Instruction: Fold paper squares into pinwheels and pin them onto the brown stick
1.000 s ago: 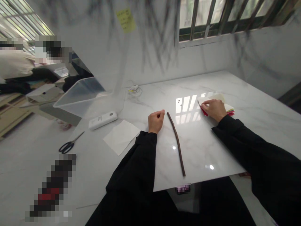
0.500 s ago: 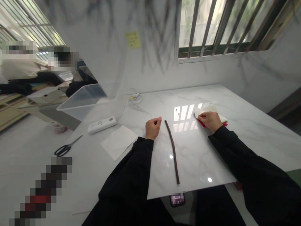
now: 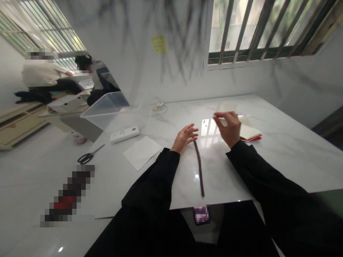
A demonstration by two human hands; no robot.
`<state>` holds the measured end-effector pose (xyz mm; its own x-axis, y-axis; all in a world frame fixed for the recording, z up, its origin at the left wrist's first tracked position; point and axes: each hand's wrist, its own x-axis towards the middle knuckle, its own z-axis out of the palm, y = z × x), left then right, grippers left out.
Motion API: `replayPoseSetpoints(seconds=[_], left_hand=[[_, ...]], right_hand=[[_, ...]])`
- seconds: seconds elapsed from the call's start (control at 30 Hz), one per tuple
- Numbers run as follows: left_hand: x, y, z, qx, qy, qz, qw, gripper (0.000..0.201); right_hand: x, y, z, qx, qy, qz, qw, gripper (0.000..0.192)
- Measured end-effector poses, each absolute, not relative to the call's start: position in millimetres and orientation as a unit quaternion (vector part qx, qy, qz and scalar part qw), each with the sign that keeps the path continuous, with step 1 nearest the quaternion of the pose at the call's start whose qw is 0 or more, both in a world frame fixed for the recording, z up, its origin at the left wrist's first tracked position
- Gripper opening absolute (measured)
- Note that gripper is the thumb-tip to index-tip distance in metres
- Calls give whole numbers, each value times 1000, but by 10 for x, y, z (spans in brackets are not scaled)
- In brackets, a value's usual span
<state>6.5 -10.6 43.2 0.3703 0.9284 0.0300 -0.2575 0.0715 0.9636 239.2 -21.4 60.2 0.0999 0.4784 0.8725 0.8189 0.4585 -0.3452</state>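
Lying just beside the left hand's [image 3: 184,137] open fingers [image 3: 193,129]: a brown stick [image 3: 199,167].

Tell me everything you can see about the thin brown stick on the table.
The stick is thin, dark brown and slightly bent, and looks like a bare twig. It lies flat on the white marble table, running from near the front edge away from the person. The open left hand is at its far end; whether the fingers touch it is unclear. The right hand is apart from it.
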Motion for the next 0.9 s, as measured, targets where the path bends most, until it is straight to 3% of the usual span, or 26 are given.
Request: replayPoseSetpoints(seconds=[0.17, 0.47, 0.67, 0.77, 0.9], left_hand=[[96, -148, 379, 452, 308, 448, 707, 56], [0, -44, 418, 375, 364, 497, 693, 45], [39, -9, 312, 399, 397, 504, 655, 30], [27, 42, 267, 397, 418, 553, 602, 39], [-39, 119, 269, 355, 431, 602, 571, 47]], right_hand=[[1707, -157, 301, -379, -796, -85, 464, 16], [1703, -97, 198, -359, -825, -38, 435, 24], [1642, -234, 219, -343, -861, -13, 376, 19], [1639, -287, 280, -359, -837, -1, 414, 19], [1735, -219, 306, -425, -738, 21, 524, 24]])
